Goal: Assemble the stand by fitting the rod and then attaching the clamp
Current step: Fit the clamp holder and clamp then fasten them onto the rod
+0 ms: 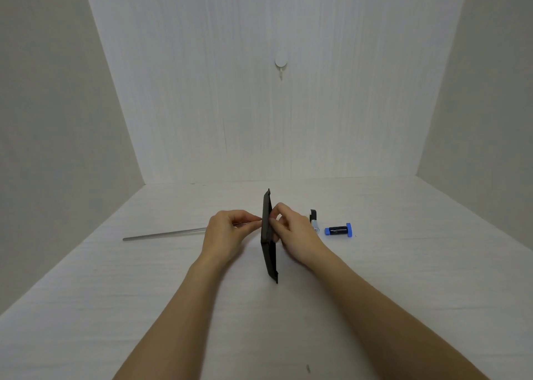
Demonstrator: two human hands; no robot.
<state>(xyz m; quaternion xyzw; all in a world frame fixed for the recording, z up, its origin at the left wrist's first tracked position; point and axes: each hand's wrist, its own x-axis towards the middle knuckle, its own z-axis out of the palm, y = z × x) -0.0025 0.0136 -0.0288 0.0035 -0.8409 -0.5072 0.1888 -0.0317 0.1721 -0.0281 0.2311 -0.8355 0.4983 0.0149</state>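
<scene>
White wood-grain bench (375,307), pale walls on three sides. A small dark speck sits close to the near edge, right of centre.

Mid-bench: flat black rectangular base plate (269,244) stood on its edge, thin side toward the camera, lower corner resting on the bench. Right hand (291,232) closed on the plate's right face, fingers pinching around the top region; it steadies the plate upright. Left hand (226,229) closed on the near end of the long thin grey metal rod (164,234), fingertips right at the plate's left face. The rod runs out leftward, lying low toward the left edge, far end free. Rod tip meets the plate; whether it is seated or threaded in the hole cannot be told, the fingers hide the joint.

Further right, well apart from the hands: a small black-and-silver clamp piece (314,221), partly hidden behind the right hand, and just beside it a black cylinder with blue end caps (338,231), lying on its side. Both untouched.

Back wall: round white hook (281,63).

Judgement: rod fitting under way, not confirmed done. Left to do: stand the assembly up, attach the clamp.
</scene>
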